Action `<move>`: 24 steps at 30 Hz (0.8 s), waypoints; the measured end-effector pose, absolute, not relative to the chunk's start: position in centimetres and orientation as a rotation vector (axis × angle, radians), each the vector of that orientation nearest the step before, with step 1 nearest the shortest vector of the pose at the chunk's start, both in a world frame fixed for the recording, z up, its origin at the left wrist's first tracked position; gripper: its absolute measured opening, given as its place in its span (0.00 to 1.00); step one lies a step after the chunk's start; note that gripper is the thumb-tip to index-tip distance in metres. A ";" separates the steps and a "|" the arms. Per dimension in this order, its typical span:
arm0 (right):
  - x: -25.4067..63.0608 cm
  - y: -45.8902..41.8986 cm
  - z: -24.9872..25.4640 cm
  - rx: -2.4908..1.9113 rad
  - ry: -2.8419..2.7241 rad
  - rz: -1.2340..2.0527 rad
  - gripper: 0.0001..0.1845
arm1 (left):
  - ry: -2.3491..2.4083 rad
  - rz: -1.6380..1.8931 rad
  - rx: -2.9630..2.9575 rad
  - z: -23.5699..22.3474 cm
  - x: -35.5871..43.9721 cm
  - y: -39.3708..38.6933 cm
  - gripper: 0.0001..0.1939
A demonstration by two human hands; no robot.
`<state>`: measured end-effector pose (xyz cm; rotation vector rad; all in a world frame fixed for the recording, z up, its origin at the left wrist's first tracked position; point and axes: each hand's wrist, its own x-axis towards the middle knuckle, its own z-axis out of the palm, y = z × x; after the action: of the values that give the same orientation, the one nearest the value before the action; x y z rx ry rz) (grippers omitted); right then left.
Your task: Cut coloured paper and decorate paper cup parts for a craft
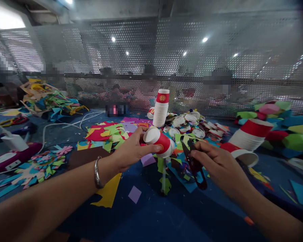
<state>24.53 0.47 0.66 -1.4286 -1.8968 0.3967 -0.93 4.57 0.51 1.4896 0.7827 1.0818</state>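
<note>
Left hand (143,146) clamped on one paper cup (164,142), thumb across its red band, fingers behind. From my seat the cup sits above the desk (156,215) between both hands, at the left hand's fingertips, left of the right hand (204,154). Cup's long axis slopes upper left to lower right; can't tell which end is the mouth. Right hand clamped on a dark tool (198,171), scissors by the look: tips up-left beside the cup, a small gap between, handle end down toward me. Left hand nearer the cup, obviously.

Counts: one cup held, one tool held, one tall upright cup stack (161,112), one leaning stack (252,134) at right, one lying cup (246,158) under it, mouth facing me. One clear stick (163,176) below the held cup. Two lilac squares (134,194) near the left hand. White rounds (185,121) and colored scraps (104,134): too many, not counted.
</note>
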 end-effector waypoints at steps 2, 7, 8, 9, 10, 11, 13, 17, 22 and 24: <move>24.4 0.4 0.7 -1.398 -1.829 0.477 0.15 | 0.784 1.034 1.443 0.5 -0.7 4.1 0.30; 23.5 0.0 0.7 -1.318 -1.740 0.715 0.15 | 0.682 0.921 1.301 0.6 -0.2 3.0 0.37; 23.2 -0.1 0.8 -1.321 -1.746 0.724 0.15 | 0.662 0.926 1.259 0.6 0.0 2.8 0.38; 23.0 -0.2 0.8 -1.330 -1.764 0.706 0.14 | 0.644 0.929 1.222 0.5 0.2 2.7 0.38; 22.8 -0.3 0.8 -1.341 -1.791 0.671 0.14 | 0.630 0.931 1.189 0.5 0.4 2.5 0.38; 22.7 -0.4 0.8 -1.353 -1.822 0.628 0.14 | 0.619 0.931 1.161 0.5 0.5 2.4 0.37; 22.6 -0.6 0.6 -1.376 -1.868 0.571 0.13 | 0.592 0.920 1.118 0.3 0.8 2.3 0.34; 22.4 -0.9 0.2 -1.387 -1.872 0.631 0.13 | 0.555 0.937 1.105 -0.3 1.0 2.5 0.27; 21.7 -1.4 0.1 -1.352 -1.898 0.677 0.10 | 0.618 1.004 1.170 -1.2 1.5 2.5 0.28; 21.4 -1.6 0.2 -1.348 -1.930 0.637 0.09 | 0.660 0.998 1.176 -1.3 1.8 2.3 0.27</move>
<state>21.36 -1.58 0.25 -1.3484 -1.9301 0.6371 1.82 2.33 -1.30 1.1756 0.6599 0.9979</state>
